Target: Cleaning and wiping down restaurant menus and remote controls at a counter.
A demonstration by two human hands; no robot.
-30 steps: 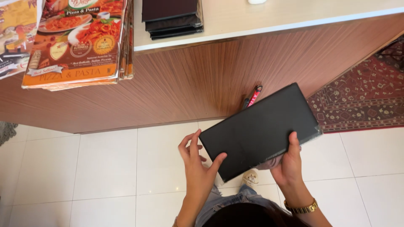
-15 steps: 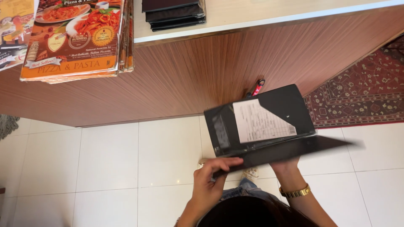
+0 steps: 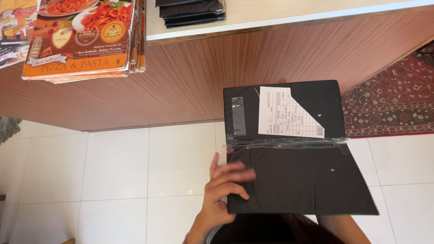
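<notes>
- My left hand (image 3: 224,185) grips the left edge of the black leatherette bill folder (image 3: 294,149); thumb up beside the edge, fingers (image 3: 237,174) curled over onto the lower inner flap. Fingers slightly blurred.
- My right hand is hidden under the folder's lower right side; only the forearm shows at the bottom edge. I cannot tell how that hand is set.
- The folder lies open and flat in front of me, held in the air above the floor, hinge running left to right across its middle.
- Upper flap: a white printed receipt slip (image 3: 290,113) sits tucked under a black diagonal corner pocket (image 3: 316,106) on the right. A narrow clear plastic sleeve (image 3: 238,116) runs upright just left of the slip.
- Lower flap: plain black, bare except for a tiny pale speck.
- Below the folder: glossy white floor tiles (image 3: 135,171).
- Beyond the folder's far edge: the wood-grain front of a counter (image 3: 190,77) with a pale top.
- On the counter, left: a stack of orange laminated menus (image 3: 81,40) picturing pasta dishes, overhanging the edge.
- On the counter, centre: a stack of closed black folders (image 3: 192,11), well apart from mine.
- Right: a red patterned rug (image 3: 398,99) on the floor, touching the counter base.
</notes>
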